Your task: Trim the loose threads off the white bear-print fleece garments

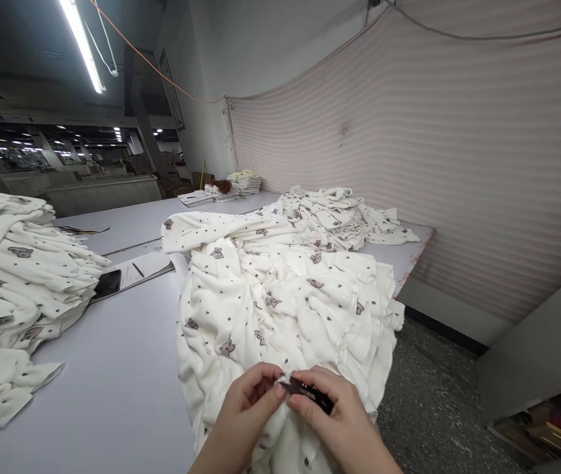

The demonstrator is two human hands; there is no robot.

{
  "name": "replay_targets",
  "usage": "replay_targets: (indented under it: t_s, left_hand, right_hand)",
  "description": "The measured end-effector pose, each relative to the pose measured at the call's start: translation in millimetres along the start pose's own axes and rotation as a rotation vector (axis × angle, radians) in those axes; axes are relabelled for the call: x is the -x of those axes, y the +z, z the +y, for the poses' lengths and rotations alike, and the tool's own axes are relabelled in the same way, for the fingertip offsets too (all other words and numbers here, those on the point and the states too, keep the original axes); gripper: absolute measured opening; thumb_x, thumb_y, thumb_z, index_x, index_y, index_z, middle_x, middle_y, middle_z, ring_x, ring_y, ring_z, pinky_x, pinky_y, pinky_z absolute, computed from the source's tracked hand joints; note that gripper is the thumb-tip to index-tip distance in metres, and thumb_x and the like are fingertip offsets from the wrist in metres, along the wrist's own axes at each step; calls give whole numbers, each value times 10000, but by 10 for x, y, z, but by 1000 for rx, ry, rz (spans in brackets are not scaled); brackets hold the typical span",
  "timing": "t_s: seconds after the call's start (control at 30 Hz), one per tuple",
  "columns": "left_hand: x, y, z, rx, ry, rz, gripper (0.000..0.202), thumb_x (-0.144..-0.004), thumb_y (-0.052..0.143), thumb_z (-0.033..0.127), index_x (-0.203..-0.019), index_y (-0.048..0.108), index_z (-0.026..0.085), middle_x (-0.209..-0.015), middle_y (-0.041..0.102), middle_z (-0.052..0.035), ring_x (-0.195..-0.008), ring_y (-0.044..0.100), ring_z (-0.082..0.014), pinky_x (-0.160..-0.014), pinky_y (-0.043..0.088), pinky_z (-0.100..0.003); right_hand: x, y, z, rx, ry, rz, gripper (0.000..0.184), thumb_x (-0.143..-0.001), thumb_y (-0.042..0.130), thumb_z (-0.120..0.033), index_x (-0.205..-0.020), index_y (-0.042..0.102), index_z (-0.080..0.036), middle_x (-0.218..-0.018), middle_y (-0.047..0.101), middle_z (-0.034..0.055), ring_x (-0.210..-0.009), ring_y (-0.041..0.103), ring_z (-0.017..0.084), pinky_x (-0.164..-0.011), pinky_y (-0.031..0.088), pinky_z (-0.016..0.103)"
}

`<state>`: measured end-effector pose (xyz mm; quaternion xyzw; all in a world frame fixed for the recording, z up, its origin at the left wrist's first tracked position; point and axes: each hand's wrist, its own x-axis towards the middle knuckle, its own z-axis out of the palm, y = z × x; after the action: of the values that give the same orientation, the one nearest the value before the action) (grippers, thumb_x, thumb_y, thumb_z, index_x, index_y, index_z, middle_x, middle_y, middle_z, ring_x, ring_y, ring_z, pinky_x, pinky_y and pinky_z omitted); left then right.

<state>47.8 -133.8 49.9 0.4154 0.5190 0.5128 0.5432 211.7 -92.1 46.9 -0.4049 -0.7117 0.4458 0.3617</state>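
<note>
We note the left hand pinching white printed fabric; the right hand gripping a small black tool beside it.

Pale table, printed cloth spread on it, large heap left of the cloth, papers between the two, rear heap behind the cloth, stacks farther behind.

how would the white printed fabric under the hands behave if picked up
The white printed fabric would probably flop and sag, given its many soft folds. It seems unlikely to roll, since it lies in a broad, slumped heap.
</note>
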Motion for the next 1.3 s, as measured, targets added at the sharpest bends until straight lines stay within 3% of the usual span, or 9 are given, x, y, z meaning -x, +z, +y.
replay_targets:
  t_s: [0.33,0.47,0.57,0.63,0.73,0.87,1.0,1.1,1.3]
  left_hand:
    - [6,58,-41,-86,72,16,229,-753,686,426,-809,667,205,-777,626,-2,-785,543,-172,-709,428,-248]
    - [-70,-466,269,98,218,362,221,-767,660,470,-837,595,271,-957,694,19,-798,601,-170,-639,459,-234]
    - [-145,-867,500,165,420,426,261,-802,552,561,-864,579,309,-684,618,63,-524,534,-104,-452,391,-170]
    - [-183,-892,508,-30,438,375,242,-743,662,485,-890,636,295,-654,588,52,-494,508,-98,-414,373,-158]
    - [-223,-630,326,-386,345,121,243,-558,828,247,-777,722,242,-764,648,-8,-647,593,-177,-534,455,-215]
    - [-267,-411,142,-652,313,-54,138,-801,615,284,-697,698,246,-836,641,-42,-714,594,-209,-589,450,-249]
    - [-311,-502,177,-472,306,100,277,-837,580,378,-610,617,222,-1209,602,-86,-1109,548,-292,-811,489,-309]
    - [-351,-503,187,-250,309,142,313,-809,627,398,-568,566,208,-1319,574,-81,-1267,456,-314,-1068,339,-430]
    - [-415,-555,280,231,249,226,271,-817,647,296,-591,556,176,-1320,577,-13,-1210,541,-309,-1018,427,-481]
  right_hand:
    - [-18,-30,20,-169,109,-45,235,-810,647,-404,-778,738,-189,-767,704,36,-755,634,208,-667,484,269]
    - [-26,-59,149,-158,134,76,249,-820,628,-424,-862,682,-185,-824,665,31,-818,615,215,-728,480,286]
    - [-65,-11,254,-158,121,163,252,-835,603,-440,-843,609,-189,-803,617,14,-816,595,196,-726,481,266]
    - [-101,47,296,-146,116,191,256,-853,574,-449,-815,584,-196,-757,591,-3,-742,576,170,-667,477,241]
    - [-134,93,324,-160,129,206,295,-888,510,-476,-786,575,-207,-678,561,-24,-621,543,145,-571,457,220]
    - [-50,5,357,-146,147,299,306,-891,491,-506,-850,584,-217,-676,580,-12,-631,567,166,-557,454,232]
    - [123,47,370,-124,163,356,316,-882,498,-516,-858,590,-215,-718,659,17,-708,619,195,-644,473,251]
    - [177,292,376,-101,109,334,266,-858,534,-476,-894,591,-219,-762,682,28,-747,640,206,-666,486,249]
    - [105,476,409,159,50,293,80,-799,592,-274,-858,626,-234,-820,671,23,-740,636,207,-654,474,265]
